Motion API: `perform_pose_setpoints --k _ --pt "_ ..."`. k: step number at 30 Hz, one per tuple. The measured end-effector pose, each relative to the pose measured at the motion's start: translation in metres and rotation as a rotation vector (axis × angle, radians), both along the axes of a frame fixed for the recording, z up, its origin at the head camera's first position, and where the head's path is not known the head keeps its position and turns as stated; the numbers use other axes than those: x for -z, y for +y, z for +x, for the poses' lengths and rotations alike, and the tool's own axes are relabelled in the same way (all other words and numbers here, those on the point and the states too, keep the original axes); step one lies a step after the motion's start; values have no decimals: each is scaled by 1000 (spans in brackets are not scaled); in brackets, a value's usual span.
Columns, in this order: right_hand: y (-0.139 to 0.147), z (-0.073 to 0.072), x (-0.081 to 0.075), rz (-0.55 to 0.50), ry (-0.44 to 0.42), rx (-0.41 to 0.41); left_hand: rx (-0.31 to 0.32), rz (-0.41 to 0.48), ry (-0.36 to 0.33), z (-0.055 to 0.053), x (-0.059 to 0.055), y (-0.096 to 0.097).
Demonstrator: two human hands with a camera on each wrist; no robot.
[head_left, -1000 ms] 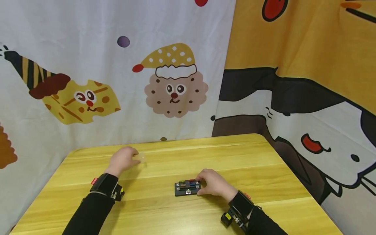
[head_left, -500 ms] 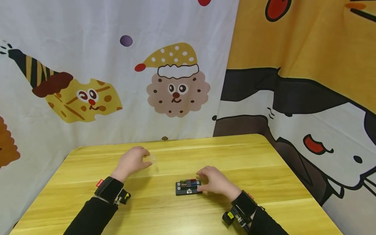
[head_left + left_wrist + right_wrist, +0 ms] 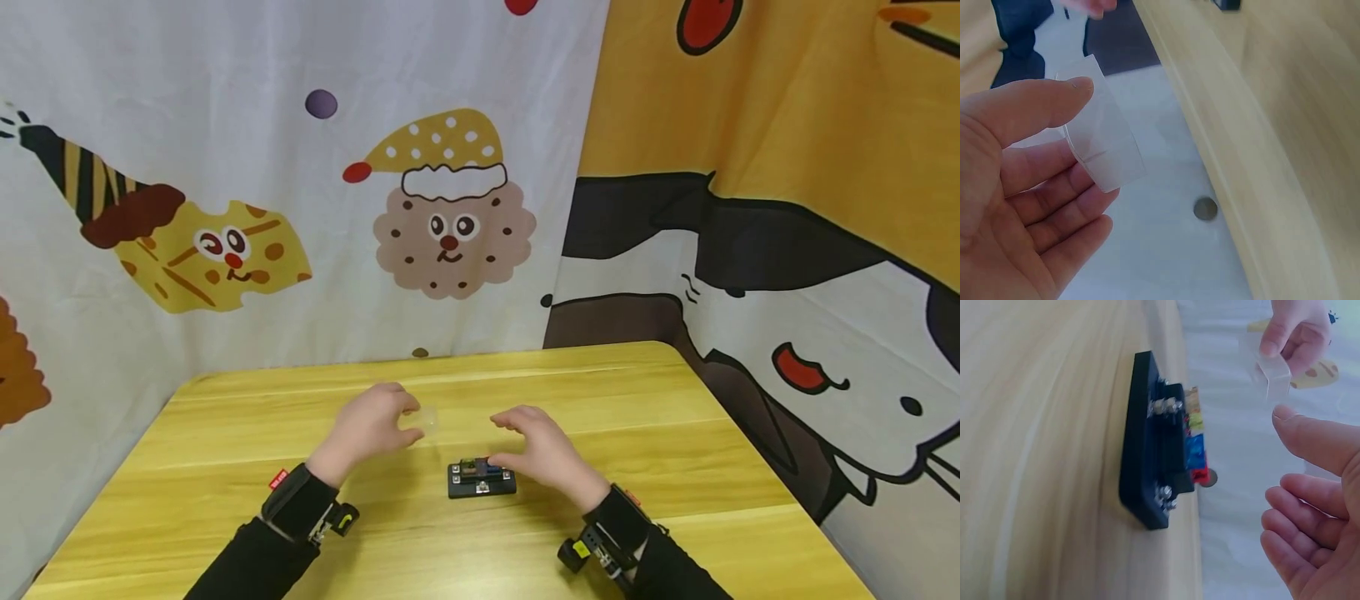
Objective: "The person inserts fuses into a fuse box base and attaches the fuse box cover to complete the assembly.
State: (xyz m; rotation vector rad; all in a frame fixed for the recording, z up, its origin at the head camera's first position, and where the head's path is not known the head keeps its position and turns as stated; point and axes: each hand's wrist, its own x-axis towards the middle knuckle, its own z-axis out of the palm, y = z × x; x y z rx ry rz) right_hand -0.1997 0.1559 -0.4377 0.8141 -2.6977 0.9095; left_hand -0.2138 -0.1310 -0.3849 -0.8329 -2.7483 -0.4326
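Observation:
A bent clear plastic cover (image 3: 1107, 137) is pinched between the thumb and fingers of my left hand (image 3: 369, 427), raised above the table. Below and between the hands lies a small black fuse block (image 3: 482, 489) on the tabletop. The right wrist view shows its metal screw terminals and a row of coloured blade fuses (image 3: 1195, 450), with tan, yellow, blue and red ones visible. My right hand (image 3: 551, 454) hovers at the block's right side, thumb and fingers apart, with nothing between them.
The wood-grain table (image 3: 645, 392) has rounded far corners. Behind it and to its right hang cartoon-printed curtains (image 3: 247, 100), close to the table's edges. A black wrist camera (image 3: 576, 554) sticks out below the right wrist, and another is on the left.
My left hand has moved right with the clear cover, towards the block. The right hand has let go of the fuse block and lifted slightly above it. The block stays in place.

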Motion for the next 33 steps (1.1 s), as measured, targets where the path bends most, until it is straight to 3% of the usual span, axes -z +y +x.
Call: perform_pose_setpoints --k 12,21,33 --pt "-10 4 -9 -41 33 -62 46 13 21 14 1 31" --pt "-16 8 -10 -58 34 -75 85 -4 39 19 5 42" --pt "-21 12 -13 -79 116 -110 118 12 77 28 4 53"
